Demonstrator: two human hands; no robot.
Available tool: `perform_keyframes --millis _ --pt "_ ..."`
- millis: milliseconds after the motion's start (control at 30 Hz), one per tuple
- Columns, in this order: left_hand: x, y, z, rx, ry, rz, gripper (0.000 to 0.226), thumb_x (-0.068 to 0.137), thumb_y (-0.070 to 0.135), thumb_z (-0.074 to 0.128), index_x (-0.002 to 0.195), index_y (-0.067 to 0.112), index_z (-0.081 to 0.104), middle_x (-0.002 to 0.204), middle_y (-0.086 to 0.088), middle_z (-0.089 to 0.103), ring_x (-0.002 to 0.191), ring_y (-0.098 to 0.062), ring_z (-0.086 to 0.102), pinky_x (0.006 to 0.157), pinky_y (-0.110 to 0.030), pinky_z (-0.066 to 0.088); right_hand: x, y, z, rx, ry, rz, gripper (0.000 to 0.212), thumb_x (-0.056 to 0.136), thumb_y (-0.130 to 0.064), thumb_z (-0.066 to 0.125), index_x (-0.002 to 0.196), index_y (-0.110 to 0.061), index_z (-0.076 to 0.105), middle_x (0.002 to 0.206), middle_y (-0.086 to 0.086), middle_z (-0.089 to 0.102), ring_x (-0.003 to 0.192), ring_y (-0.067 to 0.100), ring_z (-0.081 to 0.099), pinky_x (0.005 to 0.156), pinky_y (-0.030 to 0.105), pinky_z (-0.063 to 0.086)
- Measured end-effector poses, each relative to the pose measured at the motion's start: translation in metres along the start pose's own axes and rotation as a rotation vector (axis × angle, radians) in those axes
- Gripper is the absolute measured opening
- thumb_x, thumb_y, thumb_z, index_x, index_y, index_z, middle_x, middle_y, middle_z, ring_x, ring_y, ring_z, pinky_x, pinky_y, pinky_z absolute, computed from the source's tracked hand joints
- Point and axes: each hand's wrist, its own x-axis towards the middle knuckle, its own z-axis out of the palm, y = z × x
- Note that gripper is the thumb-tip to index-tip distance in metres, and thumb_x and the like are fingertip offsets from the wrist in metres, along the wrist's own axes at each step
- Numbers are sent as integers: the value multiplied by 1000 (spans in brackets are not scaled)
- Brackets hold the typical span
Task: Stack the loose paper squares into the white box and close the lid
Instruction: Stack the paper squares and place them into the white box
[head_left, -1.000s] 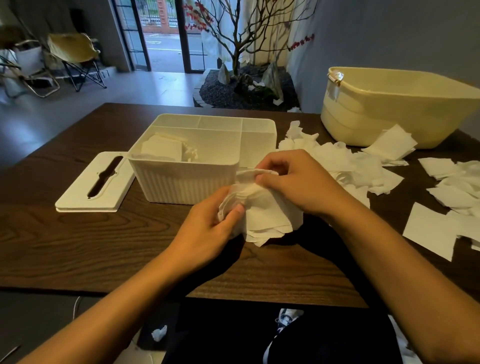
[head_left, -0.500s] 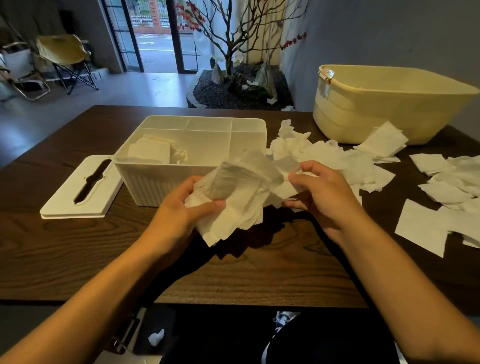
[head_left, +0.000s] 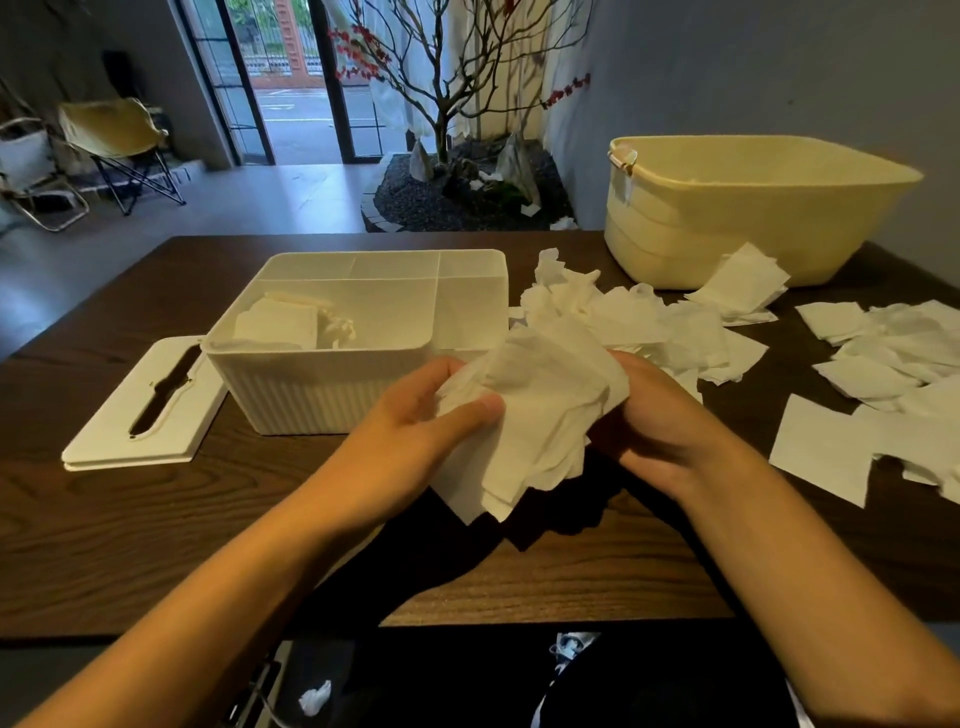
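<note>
A bundle of white paper squares (head_left: 540, 410) is held above the table's front middle, just in front of the white box (head_left: 311, 395). My left hand (head_left: 415, 415) grips the bundle's left side, thumb on top. My right hand (head_left: 660, 415) holds its right side from behind, fingers partly hidden by the paper. The box is open, with several squares (head_left: 280, 325) lying in its large compartment. Its white lid (head_left: 140, 410), with a long slot, lies flat on the table left of the box.
Loose paper squares (head_left: 675, 327) are heaped right of the box, with more squares (head_left: 893, 374) spread toward the right edge. A cream tub (head_left: 753, 208) stands at the back right. A crumpled scrap (head_left: 314, 696) lies on the floor below the dark wooden table (head_left: 156, 545).
Both hands have drawn the bundle together and turned it; my right hand has moved in against its right side, and the bundle sits a little more to the right.
</note>
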Motion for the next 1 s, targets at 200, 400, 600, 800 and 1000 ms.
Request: perform_keyframes --millis 200,400,600,800,1000 --pt "10 -1 12 39 -5 -46 17 94 28 65 111 23 63 104 7 74 97 -11 72 91 -36 57 -2 5 -13 92 43 49 29 96 -21 60 117 -4 71 128 25 63 123 40 58 108 50 42" --pt "14 14 -3 793 -105 325 21 94 42 61 109 42 47 104 19 65 89 -3 64 77 -22 51 -17 -4 -16 -517 -142 -112 59 75 -21 84 126 -35 61 117 -22 59 99 -15 60 86 13 52" --pt "20 8 -11 993 -101 501 37 89 50 65 122 43 48 95 22 61 76 3 57 69 -14 42 -4 28 0 -669 123 -338 34 78 5 68 92 -27 69 85 -9 68 80 4 61 70 18 46" --pt "-3 -37 -2 313 153 227 35 87 19 76 116 31 60 99 8 71 91 -12 72 79 -39 62 -3 41 -1 -535 147 -232 31 79 5 68 94 -21 70 89 -3 69 81 6 62 70 16 48" --pt "1 -30 13 150 212 238 18 97 6 60 108 20 56 91 5 68 82 -13 66 71 -29 57 -4 36 10 -412 165 -270 50 75 19 55 98 -25 67 85 -15 67 78 -6 61 66 15 48"
